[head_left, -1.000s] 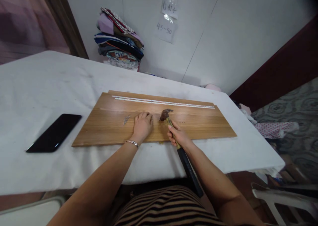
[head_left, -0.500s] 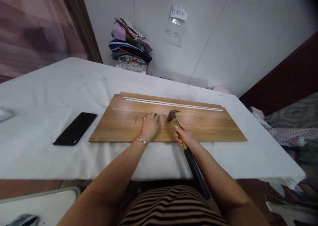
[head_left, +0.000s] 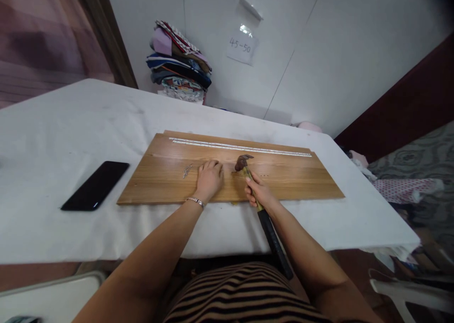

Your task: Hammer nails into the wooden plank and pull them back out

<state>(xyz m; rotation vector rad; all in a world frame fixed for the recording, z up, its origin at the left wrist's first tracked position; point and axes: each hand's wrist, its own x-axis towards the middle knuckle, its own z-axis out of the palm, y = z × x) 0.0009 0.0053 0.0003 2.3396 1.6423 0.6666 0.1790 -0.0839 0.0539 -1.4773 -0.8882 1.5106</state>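
Note:
A wooden board (head_left: pixel 163 186) lies across the white table. My right hand (head_left: pixel 260 190) grips a claw hammer (head_left: pixel 264 216) by the yellowish upper part of its handle, and the black grip slants back toward my body. The rusty hammer head is over the middle of the board; whether it touches the wood I cannot tell. To the left of it, my left hand (head_left: pixel 210 177) rests palm down on the board with its fingers laid out, nothing visible in it. Just left of that hand is a small pile of nails (head_left: pixel 187 170). Several dark dots mark the board right of the hammer.
Two white measuring strips (head_left: pixel 241 148) run along the board's far edge. A black phone (head_left: pixel 95 186) lies on the white tablecloth (head_left: pixel 106 134) at the left. Folded clothes (head_left: pixel 180 60) are stacked by the wall, below which the table's far edge runs. A white chair (head_left: pixel 411 294) stands lower right.
The whole view has shifted slightly, so the board and both hands appear a little further left. Hands and hammer keep nearly the same place over the board.

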